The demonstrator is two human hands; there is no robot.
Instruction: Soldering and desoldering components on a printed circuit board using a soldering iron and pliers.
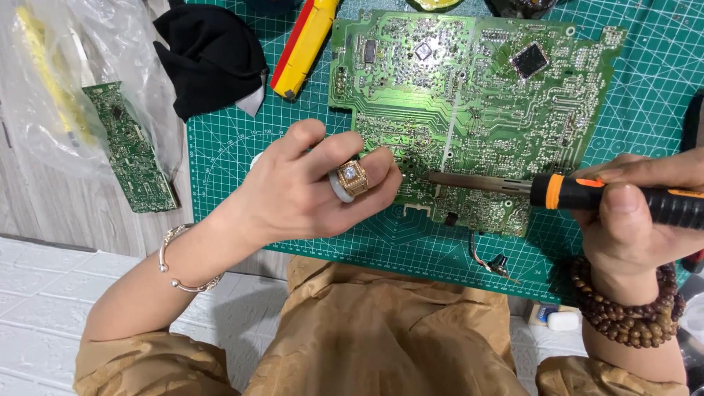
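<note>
Circuit board (469, 103), large and green, lies solder side up on my green cutting mat (235, 147); its lower edge sits just ahead of both my hands. Soldering iron (587, 192) is in my right hand (631, 213); those fingers are wrapped fully shut round the black and orange handle, thumb on top. Its long axis runs almost level from right to left; the metal tip meets the board near the lower edge, just beside my left fingertips. My left hand (315, 191) rests curled over the board's lower left corner; the fingers are bent in close, pinched toward the tip, but I cannot tell whether they hold solder wire or anything else. Working point therefore lies directly between the hands, nearer the left hand; the right hand stands well off along the handle.

Outward from the board: a small loose component with wire leads (495, 262) lies on the mat below it; a yellow and red tool (304, 44) lies beyond the upper left corner, beside a black cloth (213, 55); a smaller green board (132, 150) in a clear bag rests off the mat to the left.
</note>
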